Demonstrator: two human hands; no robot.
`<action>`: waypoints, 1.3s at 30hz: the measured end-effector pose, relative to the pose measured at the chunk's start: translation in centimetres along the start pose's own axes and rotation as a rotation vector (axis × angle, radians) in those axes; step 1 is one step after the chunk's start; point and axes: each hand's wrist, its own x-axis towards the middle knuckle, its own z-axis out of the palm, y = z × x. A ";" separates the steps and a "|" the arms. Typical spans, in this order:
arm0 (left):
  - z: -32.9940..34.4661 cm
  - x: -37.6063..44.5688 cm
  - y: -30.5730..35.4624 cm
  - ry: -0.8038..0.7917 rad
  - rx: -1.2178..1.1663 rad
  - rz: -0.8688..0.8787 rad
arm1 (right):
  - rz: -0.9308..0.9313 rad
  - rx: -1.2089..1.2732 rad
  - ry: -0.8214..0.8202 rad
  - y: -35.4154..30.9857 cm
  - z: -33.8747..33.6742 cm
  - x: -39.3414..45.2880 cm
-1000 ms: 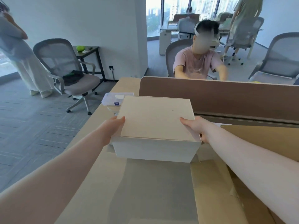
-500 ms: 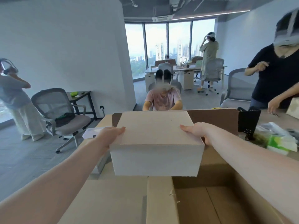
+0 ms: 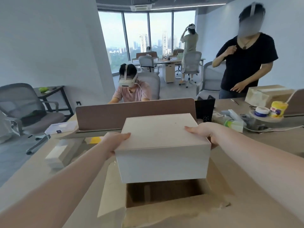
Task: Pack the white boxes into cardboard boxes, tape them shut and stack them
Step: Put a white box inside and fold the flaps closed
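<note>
Big windows fill the top middle of the frame, and a long tan desk [image 3: 271, 140] runs across the middle. At the center, a person holds a white box [image 3: 162, 145] with both hands. The left hand [image 3: 115, 142] grips the box's left side, thumb on top. The right hand [image 3: 204, 131] grips the right side, thumb on top too. The white box hangs just above an open cardboard box [image 3: 164, 211] at the bottom of the frame. A brown divider [image 3: 131, 112] stands behind it. At the right are a yellow tub [image 3: 278, 108] and a taped cardboard box [image 3: 268, 94]. A grey chair [image 3: 24, 106] sits at the left.
</note>
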 end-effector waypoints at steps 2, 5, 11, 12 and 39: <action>1.3 -0.2 -1.0 -0.003 0.002 -0.009 | 0.030 0.012 -0.001 1.5 -0.3 0.2; 2.7 -0.2 -2.5 -0.032 0.024 -0.022 | 0.050 -0.014 -0.001 3.5 -0.5 1.1; 3.2 -0.5 -3.6 -0.019 0.007 -0.005 | 0.052 0.055 0.007 5.2 -0.1 1.9; 3.4 -0.7 -3.7 -0.016 0.004 0.001 | 0.054 0.059 0.000 5.3 -0.2 1.9; 1.6 0.5 -8.6 -0.067 0.153 -0.098 | 0.138 0.066 -0.098 8.7 3.4 4.4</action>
